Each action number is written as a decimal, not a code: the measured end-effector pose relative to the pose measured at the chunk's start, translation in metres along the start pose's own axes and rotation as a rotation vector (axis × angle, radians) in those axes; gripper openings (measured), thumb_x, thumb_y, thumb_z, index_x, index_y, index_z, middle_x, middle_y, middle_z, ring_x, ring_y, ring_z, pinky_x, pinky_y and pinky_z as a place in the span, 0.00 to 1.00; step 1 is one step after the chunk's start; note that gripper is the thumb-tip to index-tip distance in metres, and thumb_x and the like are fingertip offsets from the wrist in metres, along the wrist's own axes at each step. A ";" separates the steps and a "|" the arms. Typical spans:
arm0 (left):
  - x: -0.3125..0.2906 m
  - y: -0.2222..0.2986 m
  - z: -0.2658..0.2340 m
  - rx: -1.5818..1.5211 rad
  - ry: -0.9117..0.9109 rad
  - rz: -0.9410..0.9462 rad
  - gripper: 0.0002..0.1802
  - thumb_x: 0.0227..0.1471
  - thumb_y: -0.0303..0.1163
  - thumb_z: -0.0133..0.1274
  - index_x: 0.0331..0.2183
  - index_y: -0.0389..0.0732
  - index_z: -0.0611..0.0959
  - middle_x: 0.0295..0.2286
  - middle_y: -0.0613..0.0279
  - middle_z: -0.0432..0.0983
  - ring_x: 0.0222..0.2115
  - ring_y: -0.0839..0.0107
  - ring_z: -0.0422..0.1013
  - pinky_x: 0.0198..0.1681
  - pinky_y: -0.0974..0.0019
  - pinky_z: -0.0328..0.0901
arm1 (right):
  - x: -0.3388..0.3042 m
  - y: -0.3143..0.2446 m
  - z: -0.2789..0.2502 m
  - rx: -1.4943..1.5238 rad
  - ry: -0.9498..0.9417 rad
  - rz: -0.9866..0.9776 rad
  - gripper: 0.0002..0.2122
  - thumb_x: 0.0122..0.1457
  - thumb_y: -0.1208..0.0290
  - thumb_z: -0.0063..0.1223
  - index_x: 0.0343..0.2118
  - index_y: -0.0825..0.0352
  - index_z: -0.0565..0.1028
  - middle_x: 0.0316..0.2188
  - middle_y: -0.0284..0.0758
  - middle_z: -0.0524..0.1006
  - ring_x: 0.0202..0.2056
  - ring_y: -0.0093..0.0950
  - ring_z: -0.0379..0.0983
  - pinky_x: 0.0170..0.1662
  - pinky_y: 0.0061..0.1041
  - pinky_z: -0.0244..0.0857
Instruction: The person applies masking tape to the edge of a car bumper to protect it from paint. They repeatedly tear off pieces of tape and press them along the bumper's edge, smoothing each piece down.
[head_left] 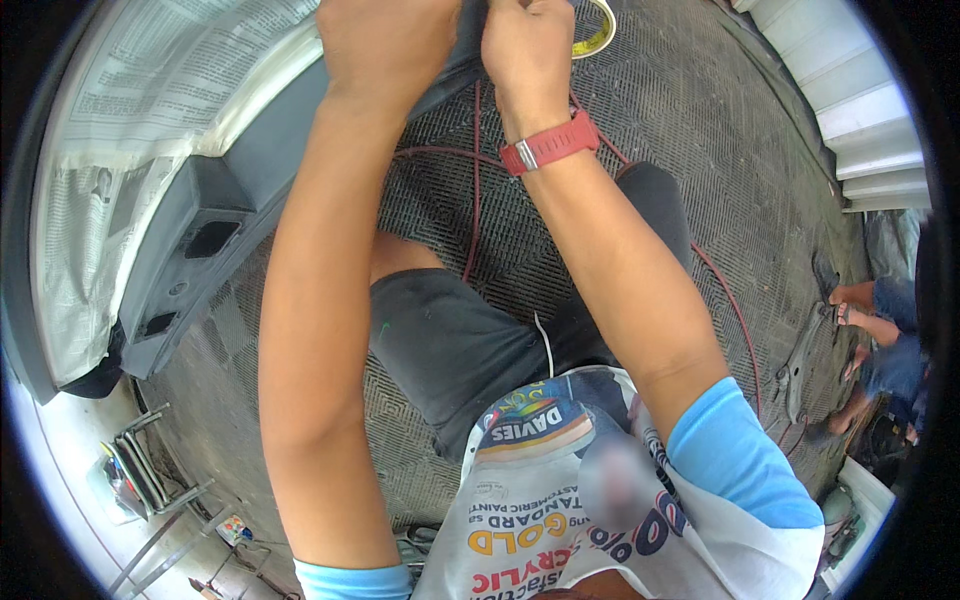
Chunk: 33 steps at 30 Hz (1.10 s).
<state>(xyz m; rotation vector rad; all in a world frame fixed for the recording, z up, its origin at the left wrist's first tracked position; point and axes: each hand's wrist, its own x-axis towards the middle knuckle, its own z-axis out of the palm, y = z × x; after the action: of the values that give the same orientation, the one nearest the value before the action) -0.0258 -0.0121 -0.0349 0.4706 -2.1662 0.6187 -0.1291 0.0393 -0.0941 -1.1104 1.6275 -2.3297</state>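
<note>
At the top edge, my left hand (390, 45) lies against the edge of a grey, primer-coloured vehicle panel (265, 150). Its fingers run out of the picture, so their grip is hidden. Close beside it, my right hand (530, 50) is closed, fingers curled, with a red-strapped watch (550, 145) at the wrist. A roll of masking tape (597, 42) with a yellow inner core shows right behind this hand, partly cut off, and appears held by it. Newspaper sheets (140, 90) edged with pale tape cover the panel's left side.
Dark ribbed matting (620, 330) covers the floor, with a thin red hose (735, 290) snaking across it. Other people's legs (870, 330) are at the far right, near a corrugated white wall (840, 80). A metal-framed stand (145, 460) stands at lower left.
</note>
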 end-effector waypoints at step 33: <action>-0.018 -0.005 -0.015 0.111 -0.083 -0.148 0.14 0.52 0.50 0.70 0.26 0.55 0.84 0.16 0.71 0.78 0.18 0.64 0.76 0.20 0.58 0.65 | 0.026 -0.016 -0.021 0.919 -0.207 0.864 0.06 0.61 0.79 0.53 0.39 0.66 0.78 0.30 0.28 0.76 0.30 0.23 0.70 0.35 0.22 0.64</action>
<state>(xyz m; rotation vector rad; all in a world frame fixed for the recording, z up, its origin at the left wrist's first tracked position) -0.0035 -0.0060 -0.0396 0.7208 -2.1585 0.6489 -0.1555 0.0507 -0.0711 -0.3107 0.5740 -1.8626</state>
